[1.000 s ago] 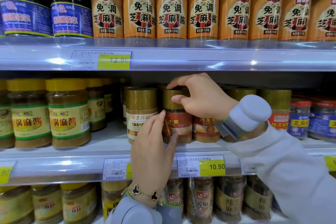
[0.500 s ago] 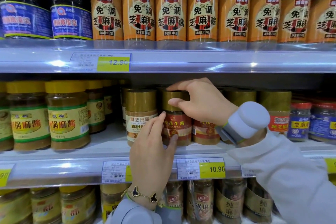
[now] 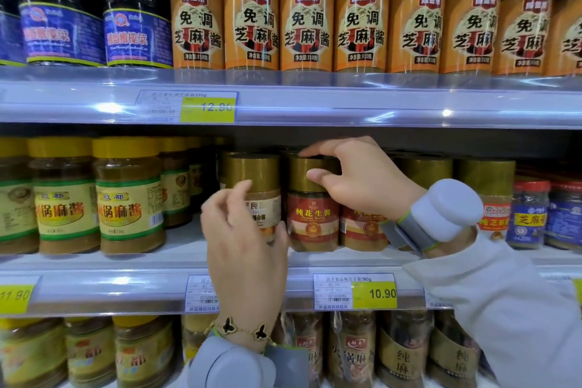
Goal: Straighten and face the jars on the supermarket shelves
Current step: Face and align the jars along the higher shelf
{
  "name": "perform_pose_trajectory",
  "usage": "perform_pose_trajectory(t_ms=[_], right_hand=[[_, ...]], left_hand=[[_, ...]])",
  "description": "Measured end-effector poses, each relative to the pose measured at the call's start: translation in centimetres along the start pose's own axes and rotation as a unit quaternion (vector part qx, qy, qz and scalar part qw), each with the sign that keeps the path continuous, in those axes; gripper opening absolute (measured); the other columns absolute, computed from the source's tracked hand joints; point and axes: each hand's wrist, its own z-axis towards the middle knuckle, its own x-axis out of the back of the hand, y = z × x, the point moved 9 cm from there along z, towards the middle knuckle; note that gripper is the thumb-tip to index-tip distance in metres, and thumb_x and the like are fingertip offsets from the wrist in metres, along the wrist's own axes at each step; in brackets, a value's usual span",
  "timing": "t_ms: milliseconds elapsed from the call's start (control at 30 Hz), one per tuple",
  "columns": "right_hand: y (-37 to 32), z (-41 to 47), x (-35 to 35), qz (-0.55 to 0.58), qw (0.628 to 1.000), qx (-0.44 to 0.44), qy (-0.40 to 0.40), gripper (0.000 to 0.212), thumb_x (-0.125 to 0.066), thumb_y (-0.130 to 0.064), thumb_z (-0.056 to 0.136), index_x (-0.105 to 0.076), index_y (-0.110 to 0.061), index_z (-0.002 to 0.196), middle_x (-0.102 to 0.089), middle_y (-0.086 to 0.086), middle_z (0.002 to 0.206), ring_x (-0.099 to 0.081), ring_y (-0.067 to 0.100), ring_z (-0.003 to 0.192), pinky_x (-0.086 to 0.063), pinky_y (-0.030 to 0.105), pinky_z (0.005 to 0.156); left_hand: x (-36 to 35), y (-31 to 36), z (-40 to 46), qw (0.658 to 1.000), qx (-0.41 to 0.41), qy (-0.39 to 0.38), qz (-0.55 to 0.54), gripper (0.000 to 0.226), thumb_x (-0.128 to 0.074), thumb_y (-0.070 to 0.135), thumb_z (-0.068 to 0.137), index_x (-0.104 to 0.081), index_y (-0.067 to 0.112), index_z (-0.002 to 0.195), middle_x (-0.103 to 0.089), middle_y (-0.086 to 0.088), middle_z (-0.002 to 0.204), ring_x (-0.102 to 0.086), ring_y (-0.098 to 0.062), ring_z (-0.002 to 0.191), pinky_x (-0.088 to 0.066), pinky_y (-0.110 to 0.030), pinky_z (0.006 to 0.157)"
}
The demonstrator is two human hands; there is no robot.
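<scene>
On the middle shelf [image 3: 157, 264] stands a peanut butter jar [image 3: 313, 220] with a red label and a gold lid. My right hand [image 3: 356, 176] grips its lid from above, thumb on the lid's front. The red label faces forward. To its left stands a gold-lidded jar with a white label [image 3: 258, 198]. My left hand [image 3: 245, 246] is in front of that jar with fingers spread, touching or nearly touching its lower front; it holds nothing. A second red-label jar [image 3: 362, 227] sits to the right, partly hidden by my right wrist.
Yellow-lidded sesame paste jars [image 3: 129, 198] fill the middle shelf's left. Orange sesame sauce bottles [image 3: 307, 19] line the top shelf, with dark blue-label jars [image 3: 137, 12] at left. Small blue-label jars [image 3: 529, 214] stand at right. More jars sit on the bottom shelf [image 3: 400, 353]. Price tags hang along shelf edges.
My left hand has moved left, from the red-label jar to the white-label jar. The red jar's label has turned to face forward. My right hand stays on its lid.
</scene>
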Motion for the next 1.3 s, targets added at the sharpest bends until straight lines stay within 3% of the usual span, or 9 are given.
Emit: perform_pose_trajectory(t_ms=[100,167,367,467,700,967,1100,1233,1300], right_hand=[[-1.6,-0.2,0.1,-0.024,0.999,0.038,0.023,0.04,-0.055,-0.032,0.088,-0.053,-0.025,0.128,-0.057,-0.004,0.129,-0.047,0.018,0.122,-0.033,0.029,0.104],[-2.5,-0.4,0.1,-0.023,0.997,0.055,0.044,0.041,-0.056,-0.031,0.087,-0.054,-0.023,0.127,-0.057,-0.004,0.129,-0.048,0.014,0.121,-0.031,0.024,0.102],[-4.2,-0.2,-0.9,-0.057,0.994,0.067,0.058,0.038,-0.056,-0.026,0.087,-0.056,-0.019,0.125,-0.059,-0.002,0.127,-0.049,0.015,0.119,-0.031,0.022,0.1],[-4.4,-0.1,-1.1,-0.068,0.994,0.062,0.061,0.039,-0.056,-0.026,0.087,-0.056,-0.02,0.125,-0.06,-0.001,0.125,-0.051,0.015,0.117,-0.034,0.024,0.098],[-4.6,-0.1,-1.5,-0.092,0.993,0.052,0.055,0.037,-0.056,-0.025,0.086,-0.058,-0.02,0.122,-0.061,-0.001,0.123,-0.051,0.016,0.116,-0.034,0.029,0.1],[-6.0,0.0,-2.2,-0.142,0.987,0.063,0.037,0.036,-0.052,-0.023,0.087,-0.057,-0.023,0.123,-0.058,-0.002,0.128,-0.042,0.012,0.126,-0.011,0.026,0.111],[-6.4,0.0,-2.2,-0.145,0.987,0.062,0.031,0.038,-0.051,-0.023,0.088,-0.054,-0.022,0.126,-0.056,-0.002,0.13,-0.04,0.011,0.128,-0.009,0.026,0.111],[-6.5,0.1,-2.3,-0.149,0.987,0.053,0.036,0.042,-0.051,-0.022,0.088,-0.049,-0.022,0.13,-0.056,-0.001,0.13,-0.041,0.013,0.126,-0.009,0.025,0.111],[-6.6,0.3,-2.5,-0.146,0.988,0.046,0.036,0.046,-0.051,-0.02,0.087,-0.046,-0.022,0.133,-0.058,-0.001,0.127,-0.045,0.015,0.123,-0.012,0.028,0.111]], left_hand=[[-0.2,-2.1,0.7,0.997,0.061,-0.033,0.028,0.089,-0.083,0.021,0.061,-0.032,0.003,0.132,-0.043,-0.019,0.122,-0.049,-0.034,0.108,-0.046,-0.037,0.084],[-0.9,-3.1,1.0,0.992,0.1,-0.08,0.015,0.099,-0.082,0.032,0.062,-0.022,0.008,0.137,-0.046,-0.014,0.128,-0.052,-0.033,0.11,-0.048,-0.043,0.083],[-1.3,-4.0,1.7,0.986,0.129,-0.095,0.037,0.087,-0.075,0.048,0.062,-0.018,0.022,0.122,-0.065,-0.008,0.104,-0.062,-0.033,0.089,-0.046,-0.036,0.066],[-1.0,-4.2,2.0,0.988,0.117,-0.091,0.035,0.079,-0.074,0.049,0.062,-0.018,0.025,0.111,-0.065,-0.007,0.098,-0.063,-0.032,0.086,-0.042,-0.033,0.062],[-0.7,-5.1,3.0,0.991,0.095,-0.093,0.029,0.076,-0.074,0.05,0.06,-0.02,0.022,0.105,-0.064,-0.008,0.091,-0.063,-0.033,0.083,-0.036,-0.029,0.058],[-0.7,-5.8,3.5,0.988,0.075,-0.132,0.023,0.08,-0.075,0.053,0.06,-0.023,0.018,0.11,-0.057,0.0,0.083,-0.063,-0.031,0.08,-0.036,-0.028,0.059],[-0.6,-6.2,3.9,0.984,0.076,-0.162,0.01,0.083,-0.078,0.05,0.06,-0.025,0.013,0.112,-0.056,-0.002,0.084,-0.062,-0.032,0.083,-0.041,-0.032,0.063],[-1.1,-7.3,4.2,0.969,0.088,-0.229,-0.037,0.093,-0.081,0.041,0.061,-0.018,0.017,0.124,-0.064,-0.005,0.101,-0.063,-0.026,0.091,-0.05,-0.038,0.078],[-1.5,-7.9,4.2,0.958,0.085,-0.271,-0.041,0.099,-0.082,0.038,0.062,-0.013,0.019,0.131,-0.064,-0.004,0.107,-0.064,-0.022,0.091,-0.05,-0.034,0.079]])
